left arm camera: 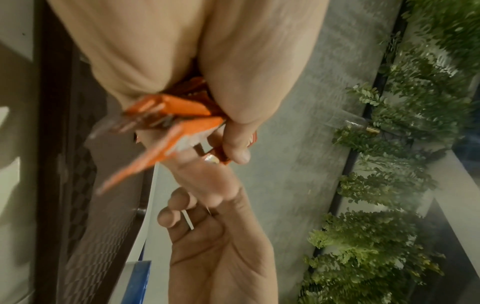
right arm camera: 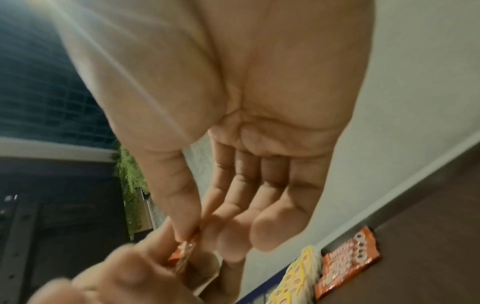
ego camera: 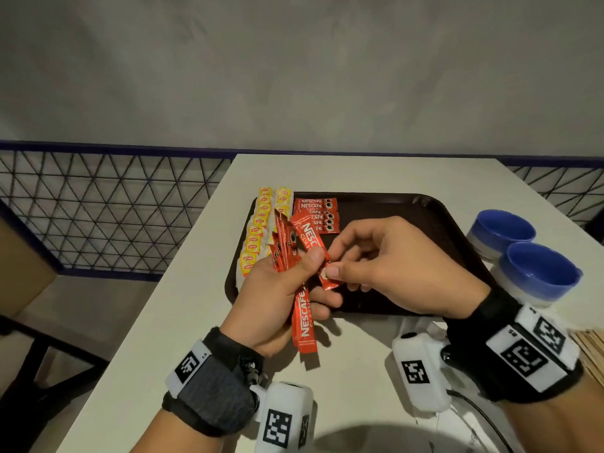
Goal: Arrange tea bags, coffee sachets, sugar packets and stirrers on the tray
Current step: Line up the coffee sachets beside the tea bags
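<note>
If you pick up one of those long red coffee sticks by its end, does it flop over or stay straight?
Probably mostly straight. The right hand pinches one coffee stick near its end, and it juts up without drooping. The bunch in the left hand also pokes out straight, so they seem fairly stiff. They look thin and glossy, so likely light and a bit slippery.

Two blue bowls (ego camera: 523, 253) touching on white table (ego camera: 376, 173) — wire-mesh railing (ego camera: 114, 210), grey wall (ego camera: 294, 67) behind.
</note>
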`<state>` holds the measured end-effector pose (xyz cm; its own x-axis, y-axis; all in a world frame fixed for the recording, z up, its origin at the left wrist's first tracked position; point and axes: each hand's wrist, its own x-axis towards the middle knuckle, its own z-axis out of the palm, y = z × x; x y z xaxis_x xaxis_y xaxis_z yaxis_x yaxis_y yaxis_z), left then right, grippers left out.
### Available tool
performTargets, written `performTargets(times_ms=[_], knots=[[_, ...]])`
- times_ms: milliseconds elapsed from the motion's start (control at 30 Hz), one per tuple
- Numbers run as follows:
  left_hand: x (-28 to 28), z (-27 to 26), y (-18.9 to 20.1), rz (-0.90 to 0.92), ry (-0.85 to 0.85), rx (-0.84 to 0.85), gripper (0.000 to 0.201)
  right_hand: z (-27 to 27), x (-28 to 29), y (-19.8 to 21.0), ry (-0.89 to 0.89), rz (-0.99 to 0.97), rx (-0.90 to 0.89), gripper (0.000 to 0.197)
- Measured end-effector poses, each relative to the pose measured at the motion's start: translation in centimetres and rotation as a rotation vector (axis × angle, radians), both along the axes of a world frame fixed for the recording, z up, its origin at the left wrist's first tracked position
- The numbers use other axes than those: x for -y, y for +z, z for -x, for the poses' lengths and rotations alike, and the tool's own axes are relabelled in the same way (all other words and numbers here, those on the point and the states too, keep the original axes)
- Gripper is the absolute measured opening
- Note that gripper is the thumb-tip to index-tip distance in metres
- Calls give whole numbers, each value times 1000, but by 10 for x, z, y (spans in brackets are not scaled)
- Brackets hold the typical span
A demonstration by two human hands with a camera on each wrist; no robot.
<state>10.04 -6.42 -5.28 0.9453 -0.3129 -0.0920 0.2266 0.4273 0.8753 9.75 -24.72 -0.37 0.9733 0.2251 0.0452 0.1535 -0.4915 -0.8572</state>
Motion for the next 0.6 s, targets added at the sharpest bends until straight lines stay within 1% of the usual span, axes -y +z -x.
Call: performTargets(times_ms=[133,200,267,300,467,533,600], knots=[[-2,-5,-4,0,109,24,42,0,5,2,-26,-175,-58,5],[-5,-8,-5,1,164,42,31,1,10,1,-57,-228,-71,8],[-7,-8,-5,-6,173,60,17,0,15,0,-95,-265,-73,11],[-7,-8,-5,-19,170,70,15,0,18,0,-115,-277,-65,12],[-6,-5,-5,-57,174,95,13,-3,25,2,-189,-400,-6,10],[-4,-5,-4,-33,215,95,8,-4,26,2,-202,-430,2,12],[-2,-5,-3,10,285,108,4,-5,25,0,-193,-409,8,14]])
